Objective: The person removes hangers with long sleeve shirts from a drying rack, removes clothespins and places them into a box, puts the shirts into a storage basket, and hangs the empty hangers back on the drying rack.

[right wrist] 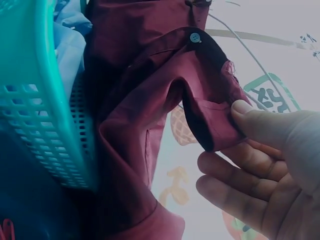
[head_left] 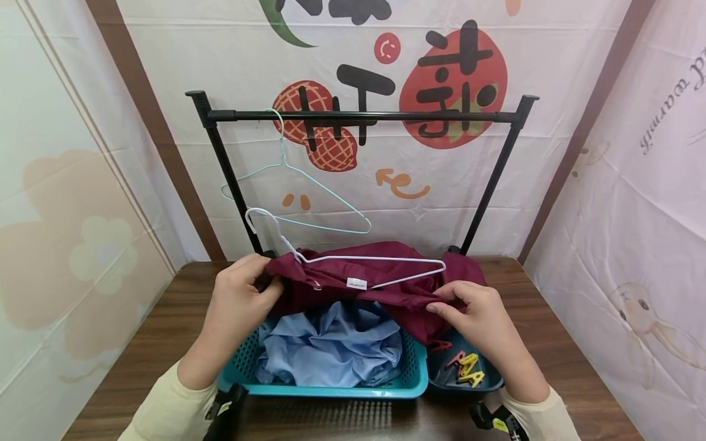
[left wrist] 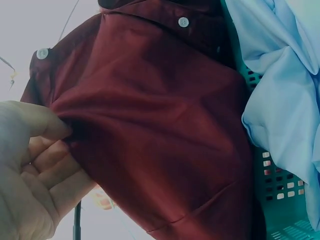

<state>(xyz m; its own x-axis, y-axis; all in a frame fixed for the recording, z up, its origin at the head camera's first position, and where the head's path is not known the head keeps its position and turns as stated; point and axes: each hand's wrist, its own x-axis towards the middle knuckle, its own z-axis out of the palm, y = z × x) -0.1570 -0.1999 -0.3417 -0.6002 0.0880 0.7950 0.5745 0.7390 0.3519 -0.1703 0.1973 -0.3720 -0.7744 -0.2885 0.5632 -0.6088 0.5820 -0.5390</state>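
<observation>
My left hand [head_left: 234, 300] pinches a maroon buttoned shirt [head_left: 408, 327] by its upper left edge, with thumb and fingers on the fabric [left wrist: 160, 125] in the left wrist view. On the other side my right hand [head_left: 482, 315] holds the front edge between thumb and fingertips; the right wrist view shows a button [right wrist: 195, 37] near that grip. A white wire hanger [head_left: 380, 258] lies across the shirt's neck opening, hook pointing up and left. Part of its lower wire is hidden by the cloth. A white label [head_left: 356, 283] shows inside the collar.
Light blue cloth [head_left: 331, 349] fills a teal basket [head_left: 331, 391] below the shirt. Beside it, a dark blue basket [head_left: 491, 387] contains yellow and red clips [head_left: 469, 367]. Behind stands a black rack [head_left: 375, 115] with a mint hanger [head_left: 369, 228] on its left part.
</observation>
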